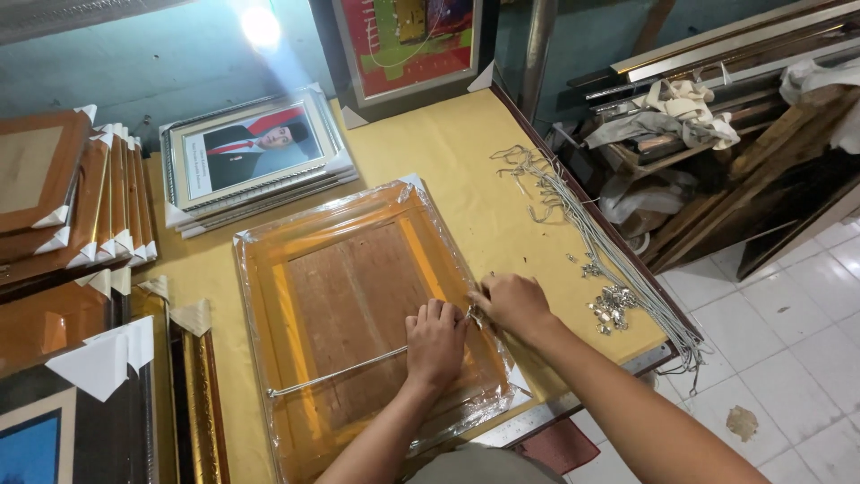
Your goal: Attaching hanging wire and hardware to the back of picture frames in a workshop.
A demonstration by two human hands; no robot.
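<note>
We have the plastic-wrapped picture frame (358,314) lying back-up at the centre of the yellow table (466,170), and our left hand (436,342) presses flat on its backing board, fingers curled down over the end of the grey hanging cord (336,370) that runs off toward eight o'clock. Our right hand (512,303), at three o'clock of the frame, pinches a small metal hanger (472,314) at the frame's right rail, fingers closed on it. A heap of metal hangers (611,306) and a bundle of grey cords (600,242) lie loose at three o'clock, while framed portraits (255,154) stack at eleven o'clock.
</note>
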